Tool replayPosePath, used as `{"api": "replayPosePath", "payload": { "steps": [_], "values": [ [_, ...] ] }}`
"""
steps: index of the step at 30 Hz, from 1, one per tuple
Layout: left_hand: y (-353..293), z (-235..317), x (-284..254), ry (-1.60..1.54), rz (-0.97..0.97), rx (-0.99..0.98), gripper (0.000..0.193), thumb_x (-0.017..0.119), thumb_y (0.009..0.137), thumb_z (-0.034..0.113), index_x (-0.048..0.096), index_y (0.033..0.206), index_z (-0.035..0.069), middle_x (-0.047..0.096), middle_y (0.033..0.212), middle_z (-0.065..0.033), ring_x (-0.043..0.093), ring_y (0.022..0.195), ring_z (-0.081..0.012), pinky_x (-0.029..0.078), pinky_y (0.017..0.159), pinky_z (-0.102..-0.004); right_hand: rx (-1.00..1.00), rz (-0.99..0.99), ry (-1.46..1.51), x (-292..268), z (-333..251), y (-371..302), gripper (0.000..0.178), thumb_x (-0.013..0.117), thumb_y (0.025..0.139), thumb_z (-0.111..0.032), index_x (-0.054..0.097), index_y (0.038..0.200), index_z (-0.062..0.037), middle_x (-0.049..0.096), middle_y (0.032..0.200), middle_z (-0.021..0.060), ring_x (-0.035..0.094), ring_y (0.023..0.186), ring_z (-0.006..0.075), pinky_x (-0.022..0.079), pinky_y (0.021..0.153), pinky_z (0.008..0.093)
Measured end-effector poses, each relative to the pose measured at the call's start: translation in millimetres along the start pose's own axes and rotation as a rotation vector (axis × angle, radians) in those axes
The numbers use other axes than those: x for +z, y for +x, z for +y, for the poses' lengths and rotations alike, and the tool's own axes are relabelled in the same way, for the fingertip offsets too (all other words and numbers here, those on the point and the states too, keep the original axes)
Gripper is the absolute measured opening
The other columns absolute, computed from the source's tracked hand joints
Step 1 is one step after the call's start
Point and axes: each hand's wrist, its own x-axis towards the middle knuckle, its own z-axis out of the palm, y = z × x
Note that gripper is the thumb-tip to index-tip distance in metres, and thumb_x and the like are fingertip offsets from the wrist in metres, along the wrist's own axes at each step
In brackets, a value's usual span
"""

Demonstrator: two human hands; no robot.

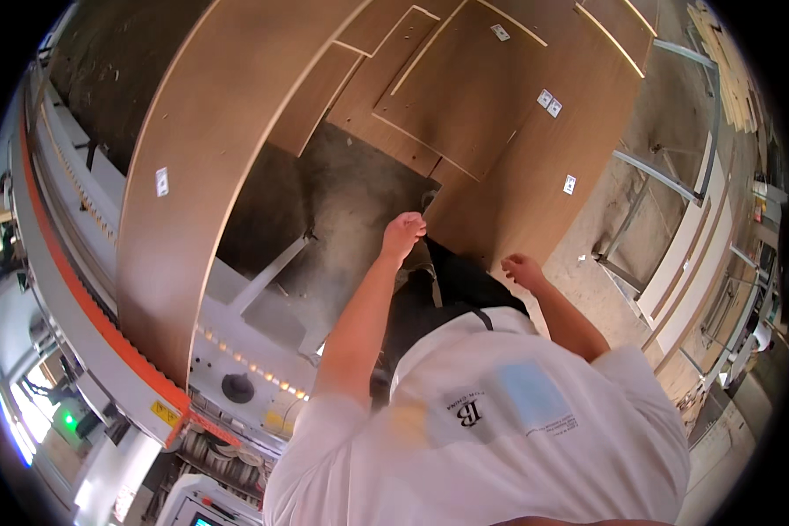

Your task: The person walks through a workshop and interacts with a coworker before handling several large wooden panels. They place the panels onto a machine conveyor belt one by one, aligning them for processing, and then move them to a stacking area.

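My left hand (pixel 403 235) hangs in front of my body with its fingers curled in, and I see nothing in it. It is nearest to the lower left corner of a stack of brown panels (pixel 491 202). My right hand (pixel 522 270) hangs lower, beside the near edge of that stack, with its fingers loosely bent and somewhat apart. No object shows in it. A long brown board (pixel 206 131) with a pale edge lies on the machine at my left, apart from both hands. A small white label (pixel 161 182) sits on it.
The machine has an orange strip (pixel 88 298) along its side and a row of small rollers (pixel 254 361). Smaller brown panels (pixel 473 83) lie on the stack. Grey metal frames (pixel 662 180) and long pale strips (pixel 697 254) stand at the right.
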Motion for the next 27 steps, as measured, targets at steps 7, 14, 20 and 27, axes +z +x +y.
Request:
{"api": "replayPosePath", "payload": {
  "steps": [7,14,20,27],
  "values": [
    [151,124,-3,0.850,0.349,0.186,0.057,0.063,0.093,0.033,0.051,0.140,0.002,0.064,0.134,-0.0217,0.060,0.124,-0.0414,0.046,0.105,-0.0491,-0.090,0.233,0.336,0,-6,79,0.053,0.064,0.097,-0.039,0.064,0.130,0.0023,0.070,0.123,0.0153,0.064,0.117,0.0209,0.048,0.100,0.0344],
    [241,181,-38,0.962,0.410,0.262,0.067,0.067,0.087,0.029,0.047,0.148,0.007,0.055,0.145,-0.0166,0.047,0.139,-0.0340,0.040,0.114,-0.0444,-0.060,0.285,0.597,-3,-137,174,0.072,0.070,0.095,-0.038,0.045,0.147,0.0055,0.048,0.152,0.0217,0.048,0.139,0.0291,0.038,0.112,0.0394],
    [228,147,-28,1.004,0.441,0.291,0.063,0.070,0.084,0.027,0.051,0.141,0.009,0.056,0.143,-0.0120,0.047,0.137,-0.0325,0.042,0.113,-0.0449,-0.013,0.494,0.712,26,-156,157,0.088,0.073,0.093,-0.043,0.035,0.153,0.0085,0.043,0.156,0.0242,0.043,0.145,0.0304,0.034,0.118,0.0377],
    [161,75,-75,1.018,0.510,0.256,0.060,0.071,0.085,0.027,0.051,0.139,0.010,0.052,0.145,-0.0131,0.045,0.137,-0.0348,0.041,0.112,-0.0476,0.030,0.301,0.681,91,-110,115,0.081,0.072,0.093,-0.043,0.042,0.150,0.0069,0.052,0.149,0.0226,0.050,0.138,0.0293,0.038,0.113,0.0375]
  ]
}}
